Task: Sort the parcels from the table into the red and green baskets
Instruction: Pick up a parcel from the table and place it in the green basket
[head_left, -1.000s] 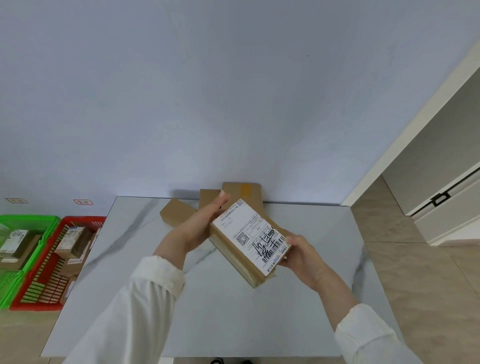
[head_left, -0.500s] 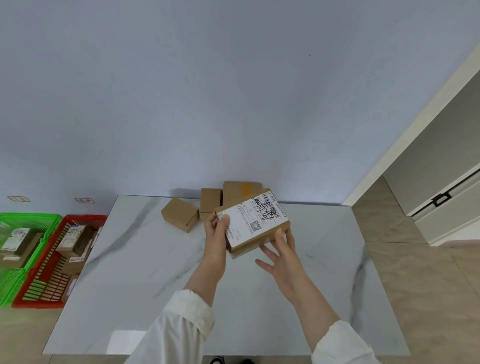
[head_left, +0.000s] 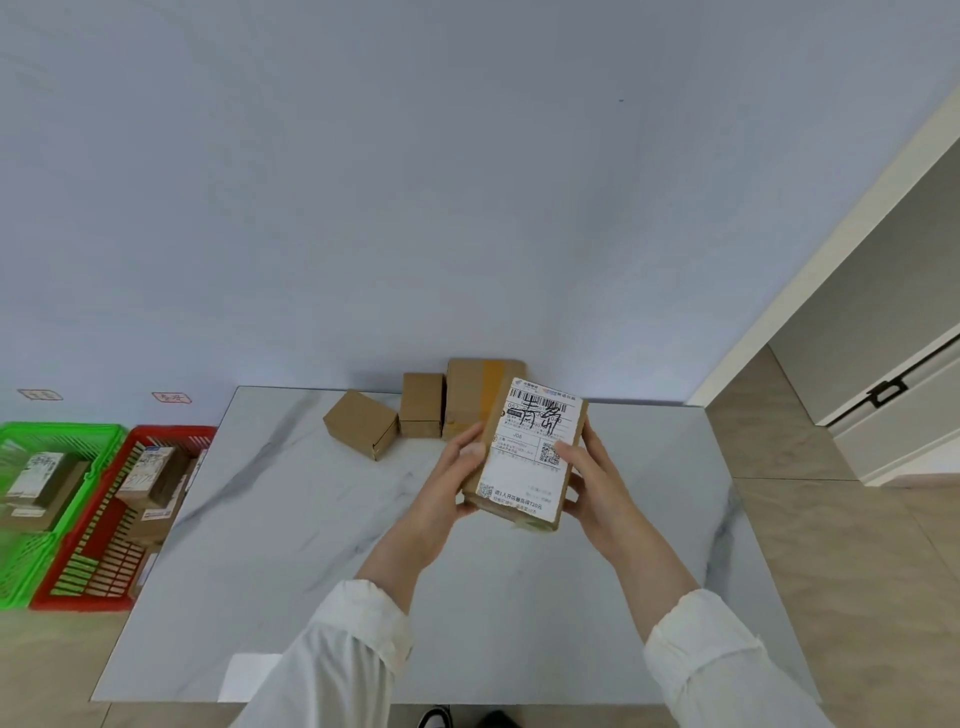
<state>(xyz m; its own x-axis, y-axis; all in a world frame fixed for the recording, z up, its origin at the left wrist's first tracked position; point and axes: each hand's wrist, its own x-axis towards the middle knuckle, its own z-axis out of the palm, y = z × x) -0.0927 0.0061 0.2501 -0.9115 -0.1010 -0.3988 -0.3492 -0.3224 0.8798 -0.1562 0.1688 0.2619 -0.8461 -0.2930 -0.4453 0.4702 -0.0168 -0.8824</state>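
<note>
A cardboard parcel (head_left: 530, 457) with a white shipping label and black handwriting is held above the marble table (head_left: 291, 561), label facing me and upright. My left hand (head_left: 452, 478) grips its left side and my right hand (head_left: 587, 478) grips its right side, thumb on the label. Three plain cardboard parcels stand at the table's far edge: a small one (head_left: 361, 423), a narrow one (head_left: 422, 404) and a taller taped one (head_left: 470, 395). On the floor to the left stand the red basket (head_left: 104, 561) and the green basket (head_left: 31, 551), each holding labelled parcels.
A pale wall rises just behind the table. A door frame (head_left: 810, 260) and a light cabinet (head_left: 883, 415) stand at the right over tiled floor. Two small tags are stuck on the wall above the baskets. My shoes show at the table's near edge.
The parcel has been turned from slanted to upright with the label facing me. My right hand, open under it half a second ago, now grips its right side; the left hand stays on it.
</note>
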